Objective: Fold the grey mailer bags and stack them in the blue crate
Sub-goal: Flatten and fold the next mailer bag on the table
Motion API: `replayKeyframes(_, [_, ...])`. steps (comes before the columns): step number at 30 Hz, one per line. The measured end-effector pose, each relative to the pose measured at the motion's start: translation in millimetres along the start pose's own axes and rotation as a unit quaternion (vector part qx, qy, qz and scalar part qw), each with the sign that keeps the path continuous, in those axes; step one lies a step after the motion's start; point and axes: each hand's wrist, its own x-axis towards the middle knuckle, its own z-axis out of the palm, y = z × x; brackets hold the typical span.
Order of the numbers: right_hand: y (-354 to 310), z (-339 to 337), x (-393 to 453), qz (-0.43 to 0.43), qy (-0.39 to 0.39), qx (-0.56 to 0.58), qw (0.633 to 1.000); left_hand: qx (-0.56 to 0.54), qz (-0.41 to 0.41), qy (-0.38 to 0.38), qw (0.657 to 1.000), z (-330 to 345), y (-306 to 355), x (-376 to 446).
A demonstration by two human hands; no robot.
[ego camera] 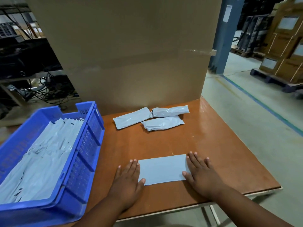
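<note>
Brown counter (205,145) is carrying a folded grey mailer bag (163,169), long axis lying left-right; left hand (127,181) and right hand (201,172) are pressing its ends flat-fingered, beside the blue crate (85,145).

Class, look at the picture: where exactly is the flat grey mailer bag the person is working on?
The flat mailer bag lies near the table's front edge, between the left hand and right hand, right of the blue crate.

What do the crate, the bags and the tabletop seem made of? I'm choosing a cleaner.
Blue crate: moulded plastic, judging by its perforated walls and uniform colour. Grey mailer bags: thin glossy plastic film, wrinkled with highlights. Table: probably laminated or varnished board; brown, shiny, pale edge showing.
</note>
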Motion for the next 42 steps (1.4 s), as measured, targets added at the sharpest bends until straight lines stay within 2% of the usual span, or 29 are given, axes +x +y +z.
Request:
replayKeyframes(2, [-12.2,-9.8,5.7,-0.036,0.019,0.004,0.999,-0.014,0.016,0.020,1.000,-13.8,16.4,7.4])
replayKeyframes(6, [-58.9,-12.0,27.5,-0.130,0.020,0.000,0.991,-0.063,0.090,0.004,0.994,-17.9,62.0,35.3])
replayKeyframes(10, [-67.9,4.7,33.1,-0.117,-0.007,0.014,0.993,-0.040,0.081,-0.029,0.995,-2.1,62.8,41.3])
replayKeyframes(14, [-34.5,9.5,26.4,-0.082,0.000,-0.010,0.997,-0.016,0.042,-0.039,0.998,1.7,26.5,25.5])
replayKeyframes(17, [-13.6,2.0,26.0,-0.075,-0.013,0.004,0.997,-0.005,0.018,-0.076,0.997,-11.0,9.0,25.9])
replayKeyframes(21, [-13.7,-32.8,44.3,-0.093,-0.012,0.056,0.994,-0.047,0.039,-0.074,0.995,-45.1,23.3,51.8])
replayKeyframes(24, [-32.9,-48.6,60.6,-0.114,-0.029,0.041,0.992,-0.076,0.056,-0.102,0.990,-59.5,43.6,75.5])
replayKeyframes(31, [-49.7,-55.7,87.1,-0.098,-0.062,-0.007,0.993,0.006,0.018,-0.160,0.987,-73.0,60.3,105.4])
replayKeyframes(34, [-40.5,-58.8,89.9,-0.108,-0.052,0.018,0.993,0.012,0.038,-0.143,0.989,-77.8,59.4,107.8])
replayKeyframes(37, [-30.9,-68.0,92.2,-0.113,-0.050,0.027,0.992,-0.039,0.052,-0.099,0.993,-86.0,55.3,105.7])
replayKeyframes(42, [-49.6,-126.9,110.8,-0.122,0.007,0.020,0.992,-0.025,0.026,-0.024,0.999,-149.8,41.6,97.0])
